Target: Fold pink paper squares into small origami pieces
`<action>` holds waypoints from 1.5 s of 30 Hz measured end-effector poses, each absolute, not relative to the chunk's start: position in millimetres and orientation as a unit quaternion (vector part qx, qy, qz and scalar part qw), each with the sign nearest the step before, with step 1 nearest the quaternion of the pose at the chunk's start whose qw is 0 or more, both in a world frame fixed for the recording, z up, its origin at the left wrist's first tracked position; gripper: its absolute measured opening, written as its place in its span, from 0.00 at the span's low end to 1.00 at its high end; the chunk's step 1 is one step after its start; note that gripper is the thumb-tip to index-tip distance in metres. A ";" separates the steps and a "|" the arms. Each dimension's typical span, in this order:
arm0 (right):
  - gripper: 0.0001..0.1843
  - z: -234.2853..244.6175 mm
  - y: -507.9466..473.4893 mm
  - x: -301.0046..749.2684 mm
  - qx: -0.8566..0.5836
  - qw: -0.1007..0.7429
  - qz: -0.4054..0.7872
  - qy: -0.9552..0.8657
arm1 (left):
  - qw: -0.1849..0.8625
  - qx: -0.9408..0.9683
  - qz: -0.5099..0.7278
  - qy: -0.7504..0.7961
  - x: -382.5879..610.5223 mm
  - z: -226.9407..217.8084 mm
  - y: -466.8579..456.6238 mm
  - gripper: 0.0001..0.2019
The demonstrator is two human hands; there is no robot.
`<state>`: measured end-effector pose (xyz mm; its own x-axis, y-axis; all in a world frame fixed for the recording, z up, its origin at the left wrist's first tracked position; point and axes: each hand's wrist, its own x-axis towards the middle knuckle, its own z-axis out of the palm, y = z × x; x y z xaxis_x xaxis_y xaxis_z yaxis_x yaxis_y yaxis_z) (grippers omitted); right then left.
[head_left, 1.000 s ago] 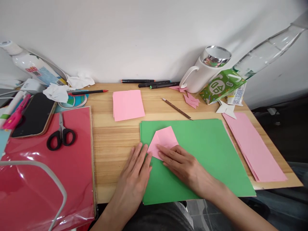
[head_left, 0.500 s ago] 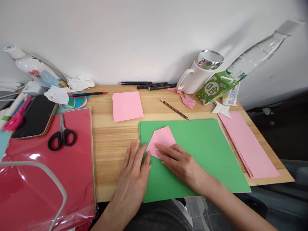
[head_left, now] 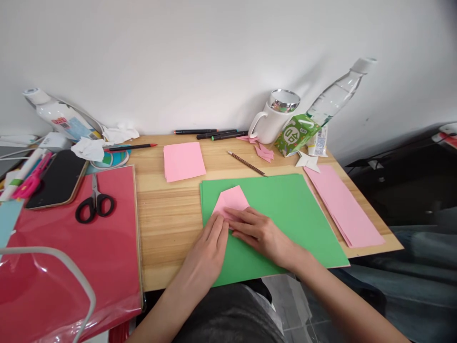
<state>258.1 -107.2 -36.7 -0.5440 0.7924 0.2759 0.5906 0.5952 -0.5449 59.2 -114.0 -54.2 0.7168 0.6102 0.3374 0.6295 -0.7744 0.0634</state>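
Head: pink paper (head_left: 233, 196) partly under right hand (head_left: 264, 234), fingers parted; left hand (head_left: 210, 242) at edge, grip unclear.

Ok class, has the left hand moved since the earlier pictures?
Yes: the left hand has moved rightward, further over the green paper, judged against that paper's left edge.

1 plain white wall (head_left: 200, 62), lightly marked at right, stands behind 1 pale wooden table (head_left: 167, 214) with visible grain. Soft shadow falls on the wall at right. Floor (head_left: 296, 309) below: grey tile, joint lines visible.
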 end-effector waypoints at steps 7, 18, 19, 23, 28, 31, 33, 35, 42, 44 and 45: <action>0.16 -39.3 -123.9 269.2 -0.415 0.281 0.191 -0.844 | 0.073 -0.933 -0.157 -0.315 63.1 -52.9 -111.5 0.19; 0.19 -44.0 -130.6 266.1 -0.430 0.286 0.196 -0.834 | 0.018 -0.940 -0.150 -0.306 59.7 -53.4 -108.6 0.23; 0.19 -44.4 -130.8 266.2 -0.429 0.285 0.198 -0.834 | 0.008 -0.940 -0.153 -0.305 59.0 -53.4 -108.6 0.24; 0.17 -45.7 -131.2 266.1 -0.431 0.284 0.198 -0.834 | -0.037 -0.930 -0.154 -0.331 58.2 -54.9 -109.8 0.24; 0.17 -45.2 -132.1 265.0 -0.436 0.278 0.201 -0.832 | -0.039 -0.927 -0.149 -0.341 60.2 -58.2 -111.2 0.25; 0.18 -45.0 -132.3 264.4 -0.441 0.280 0.197 -0.830 | -0.022 -0.933 -0.142 -0.331 60.4 -57.4 -111.7 0.27; 0.17 -44.7 -132.2 264.0 -0.443 0.281 0.194 -0.829 | -0.017 -0.934 -0.136 -0.330 60.0 -56.7 -112.2 0.27; 0.17 -44.1 -131.8 263.7 -0.442 0.281 0.191 -0.830 | -0.016 -0.934 -0.133 -0.332 59.6 -56.6 -112.6 0.27; 0.17 -40.0 -133.4 262.4 -0.440 0.271 0.170 -0.839 | -0.028 -0.935 -0.120 -0.333 59.1 -56.8 -112.1 0.27; 0.18 -39.4 -136.3 263.3 -0.434 0.267 0.167 -0.844 | -0.032 -0.936 -0.119 -0.331 59.1 -55.7 -111.9 0.28; 0.18 -39.6 -138.0 264.2 -0.430 0.267 0.168 -0.846 | -0.033 -0.936 -0.120 -0.331 59.2 -55.1 -111.9 0.29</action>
<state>264.2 -138.0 -39.6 -0.4865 0.8177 0.3078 0.6380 0.5732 -0.5142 59.2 -111.9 -55.1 0.7529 0.6264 0.2020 0.6106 -0.7793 0.1408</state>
